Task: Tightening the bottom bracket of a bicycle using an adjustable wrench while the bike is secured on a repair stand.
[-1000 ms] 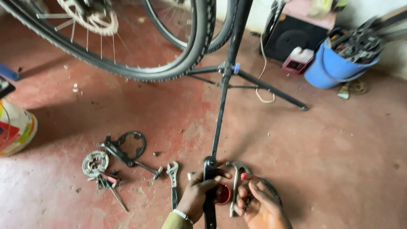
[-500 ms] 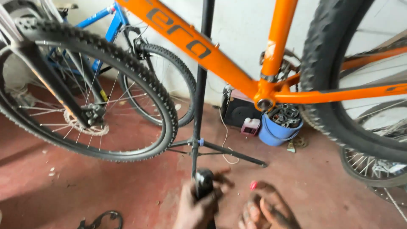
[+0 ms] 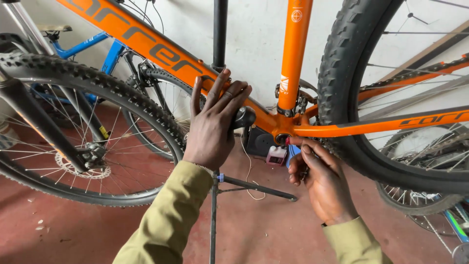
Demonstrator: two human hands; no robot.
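An orange bicycle frame (image 3: 342, 129) hangs on a black repair-stand pole (image 3: 220, 34). My left hand (image 3: 215, 122) lies against the down tube, fingers spread upward, and holds a black tool handle (image 3: 243, 117) whose rounded end points toward the bottom bracket (image 3: 283, 137). My right hand (image 3: 317, 181) reaches up from below. Its fingertips pinch a small red-tipped part (image 3: 287, 141) right at the bottom bracket shell. The part's full shape is hidden by the fingers.
A knobby rear tyre (image 3: 337, 88) stands just right of the seat tube. Another knobby wheel with a disc rotor (image 3: 83, 166) fills the left, with a blue bike (image 3: 93, 44) behind it. The stand's legs (image 3: 259, 188), a black box (image 3: 255, 143) and a small pink-and-white bottle (image 3: 276, 155) sit on the red floor.
My view has swung up from the tools on the floor to the bike. Both hands rose from the floor to the frame, the left bringing the black tool, the right the red-tipped part.
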